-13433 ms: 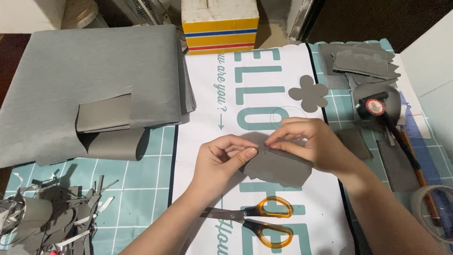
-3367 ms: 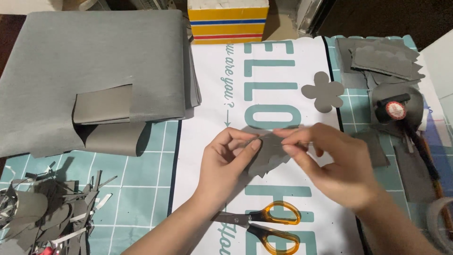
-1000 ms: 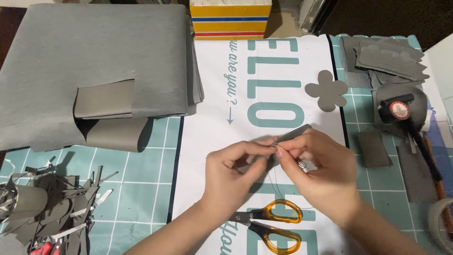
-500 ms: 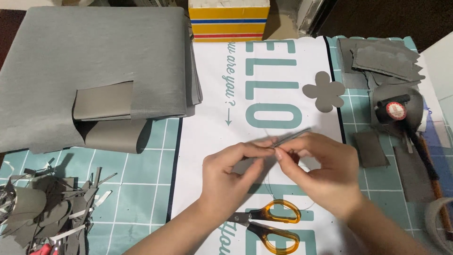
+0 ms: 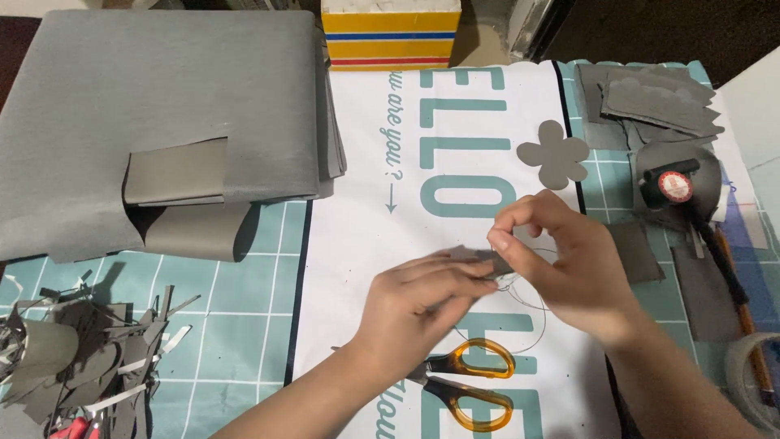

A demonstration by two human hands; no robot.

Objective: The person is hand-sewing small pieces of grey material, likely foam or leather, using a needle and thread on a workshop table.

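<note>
Largest item: a stack of grey felt sheets filling the upper left of the frame, one flap folded over at its lower edge. Under everything, a teal grid cutting mat covers the tabletop, with a white printed sheet laid down the centre, apparently as a clean working surface. Top centre: a yellow box with blue and red stripes. Upper right: a smaller pile of cut grey felt pieces, scalloped edges, kept within reach of the right side. Lower left: a heap of grey felt offcuts and strips, pushed aside from the work zone. Centre: left hand closed in a pinch on a small grey felt piece, holding it just above the white sheet; the felt is mostly hidden by the fingers. Right hand pinched narrow, thumb and forefinger together at the felt's edge, seemingly gripping something fine; no needle can be made out. A thin dark thread loops below the hands, which fits stitching. Orange-handled scissors lie just below the left hand, closed. A grey flower-shaped felt cutout lies flat above the right hand, apart. Right edge: a dark tool with a red round label and a tape roll, partly cropped.
</note>
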